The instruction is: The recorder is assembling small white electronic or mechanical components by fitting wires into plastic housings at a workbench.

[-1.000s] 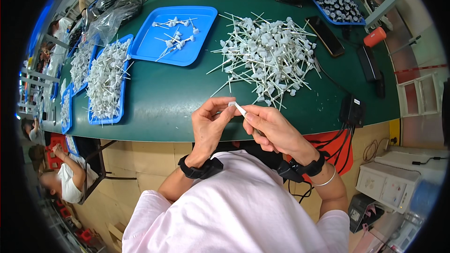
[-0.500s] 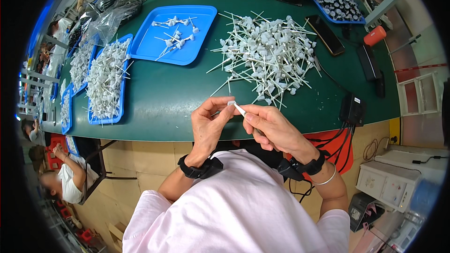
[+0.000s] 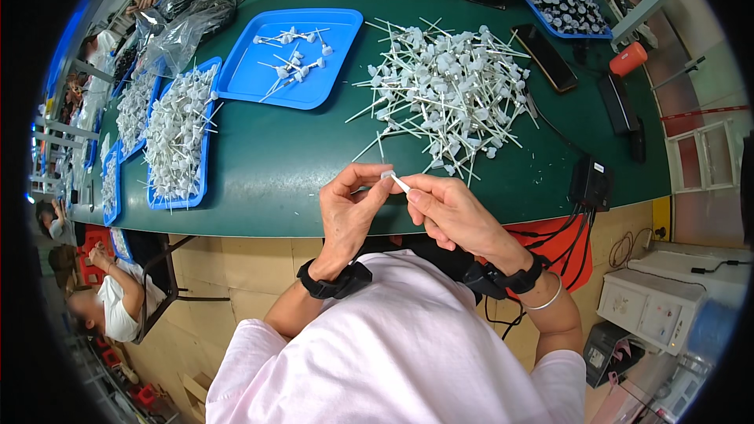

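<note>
Close to the table's front edge, my left hand point(image 3: 348, 206) pinches a small white plastic part with a thin stem point(image 3: 386, 174) between thumb and fingers. The stem points up and away from me. My right hand point(image 3: 452, 210) is closed round a slim tool with a white pointed tip point(image 3: 401, 184), which meets the part's head; the grip hides most of the tool, so its kind is unclear. Just beyond my hands lies a loose pile of similar white stemmed parts point(image 3: 452, 94). To the left, a blue tray point(image 3: 236, 82) carries several of these parts.
Further left stand blue trays heaped with white parts point(image 3: 179, 141), with clear plastic bags point(image 3: 177, 43) behind. At right are a phone point(image 3: 544, 58), a black box with cables point(image 3: 589, 183) and a tray of dark-and-white parts point(image 3: 561, 6). Another person point(image 3: 126, 294) sits at lower left.
The held part's stem has tilted slightly left. My right fingers have shifted a little round the tool; both hands stay in nearly the same place.
</note>
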`<action>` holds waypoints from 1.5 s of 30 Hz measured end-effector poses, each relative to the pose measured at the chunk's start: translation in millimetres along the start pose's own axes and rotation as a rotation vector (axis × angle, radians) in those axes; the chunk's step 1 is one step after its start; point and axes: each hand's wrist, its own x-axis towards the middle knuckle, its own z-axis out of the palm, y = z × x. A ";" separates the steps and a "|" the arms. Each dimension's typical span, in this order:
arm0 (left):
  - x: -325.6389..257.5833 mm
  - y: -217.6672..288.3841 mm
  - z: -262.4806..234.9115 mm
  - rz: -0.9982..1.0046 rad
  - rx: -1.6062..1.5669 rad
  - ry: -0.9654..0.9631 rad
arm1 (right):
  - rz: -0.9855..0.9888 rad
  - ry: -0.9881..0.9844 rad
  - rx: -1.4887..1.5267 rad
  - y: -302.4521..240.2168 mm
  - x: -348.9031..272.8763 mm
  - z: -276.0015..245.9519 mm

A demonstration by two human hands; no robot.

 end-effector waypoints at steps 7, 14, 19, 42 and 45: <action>-0.3 -0.5 -2.0 -0.008 0.020 -0.020 | -0.008 0.041 -0.090 -1.5 -0.1 2.9; -1.9 0.2 -0.8 0.004 0.013 -0.018 | -0.010 0.025 -0.036 2.2 1.0 1.0; -0.9 -0.9 -2.1 -0.002 0.061 -0.010 | 0.051 -0.058 0.202 8.5 3.7 -6.0; 7.5 8.4 -1.2 -0.233 -0.232 -0.056 | -0.032 0.026 0.019 37.7 -12.8 3.3; 8.2 2.7 -4.5 -0.230 -0.230 -0.044 | -0.022 0.016 0.024 43.0 -10.4 3.3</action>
